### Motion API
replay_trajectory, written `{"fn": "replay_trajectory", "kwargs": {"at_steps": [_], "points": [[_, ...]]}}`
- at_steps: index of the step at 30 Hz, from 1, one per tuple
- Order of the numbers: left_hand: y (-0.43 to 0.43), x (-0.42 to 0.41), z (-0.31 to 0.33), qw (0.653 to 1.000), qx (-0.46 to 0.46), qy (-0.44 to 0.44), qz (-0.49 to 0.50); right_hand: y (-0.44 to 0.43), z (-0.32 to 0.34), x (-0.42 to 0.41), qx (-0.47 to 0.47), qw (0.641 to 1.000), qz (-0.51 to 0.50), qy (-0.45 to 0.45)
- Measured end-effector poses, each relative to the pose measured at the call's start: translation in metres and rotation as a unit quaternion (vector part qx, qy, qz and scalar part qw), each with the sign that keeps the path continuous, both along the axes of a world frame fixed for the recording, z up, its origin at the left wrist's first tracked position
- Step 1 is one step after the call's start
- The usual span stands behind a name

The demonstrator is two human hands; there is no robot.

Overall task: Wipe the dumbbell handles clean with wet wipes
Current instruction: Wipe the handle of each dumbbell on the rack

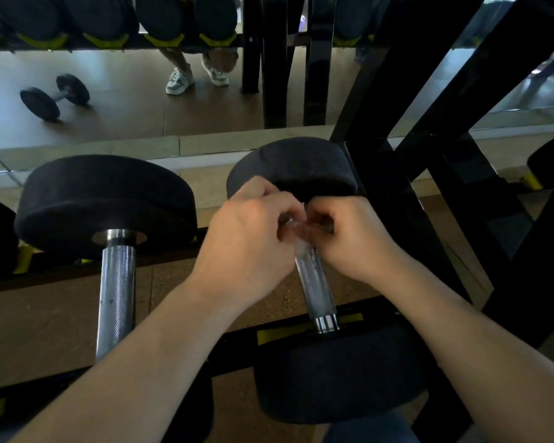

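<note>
A dumbbell with black round heads lies on the rack in front of me, its knurled steel handle [314,282] running away from me. My left hand [247,241] and my right hand [346,238] meet over the far end of that handle, fingers curled. Between their fingertips they pinch a small, thin, see-through piece [293,223], likely a wipe or its wrapper; blur hides its shape. A second dumbbell lies to the left with its steel handle [115,292] bare.
Black rack uprights [429,129] rise at the right. Yellow cradles [288,330] edge the rack rails. A mirror behind reflects a dumbbell on the floor [55,95], racked dumbbells and a person's shoes [179,81]. Cork-brown floor lies below.
</note>
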State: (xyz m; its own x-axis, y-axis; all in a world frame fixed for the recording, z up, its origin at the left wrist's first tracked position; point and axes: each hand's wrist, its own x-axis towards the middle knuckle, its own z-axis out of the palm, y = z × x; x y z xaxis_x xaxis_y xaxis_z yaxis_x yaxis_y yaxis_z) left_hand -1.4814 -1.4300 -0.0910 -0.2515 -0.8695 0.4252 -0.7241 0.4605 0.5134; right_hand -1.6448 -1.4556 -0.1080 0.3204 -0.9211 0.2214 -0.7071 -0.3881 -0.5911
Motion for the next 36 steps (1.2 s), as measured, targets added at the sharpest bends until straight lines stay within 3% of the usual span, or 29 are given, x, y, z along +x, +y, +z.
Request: {"fn": "replay_trajectory", "kwargs": {"at_steps": [6, 9, 11, 14, 16, 18, 21, 24, 27, 29, 33, 36], "points": [[0.001, -0.009, -0.006, 0.990, 0.103, -0.034, -0.085, 0.014, 0.002, -0.019, 0.224, 0.969, 0.045, -0.095], [0.000, -0.015, -0.012, 0.990, 0.110, -0.043, -0.075, 0.008, 0.004, -0.026, 0.350, 0.916, 0.023, -0.192], [-0.002, -0.019, -0.014, 0.992, 0.108, -0.033, -0.053, 0.013, 0.002, -0.029, 0.382, 0.896, -0.001, -0.227], [-0.007, -0.016, -0.014, 0.992, 0.122, -0.008, -0.002, 0.021, 0.000, -0.032, 0.306, 0.924, -0.044, -0.224], [-0.009, -0.014, -0.017, 0.996, 0.068, -0.047, 0.015, 0.022, -0.001, -0.033, 0.210, 0.958, -0.050, -0.190], [-0.007, -0.014, -0.019, 0.996, -0.028, -0.090, 0.001, 0.022, -0.004, -0.027, 0.163, 0.974, -0.041, -0.154], [-0.004, -0.016, -0.020, 0.983, -0.059, -0.160, -0.072, 0.021, -0.008, -0.025, 0.143, 0.981, -0.071, -0.114], [-0.002, -0.014, -0.017, 0.981, 0.002, -0.169, -0.099, 0.028, -0.002, -0.034, 0.164, 0.979, -0.064, -0.105], [0.001, -0.015, -0.011, 0.972, 0.183, -0.071, -0.131, 0.052, 0.001, -0.043, 0.142, 0.975, -0.054, -0.160], [0.004, -0.017, -0.012, 0.948, 0.252, -0.065, -0.183, 0.071, -0.003, -0.045, 0.124, 0.972, -0.057, -0.193], [0.007, -0.023, -0.020, 0.946, 0.119, -0.158, -0.257, 0.094, -0.015, -0.040, 0.069, 0.969, -0.107, -0.210], [-0.004, -0.027, -0.017, 0.950, 0.011, -0.202, -0.239, 0.094, -0.014, -0.038, 0.069, 0.967, -0.121, -0.215]]}}
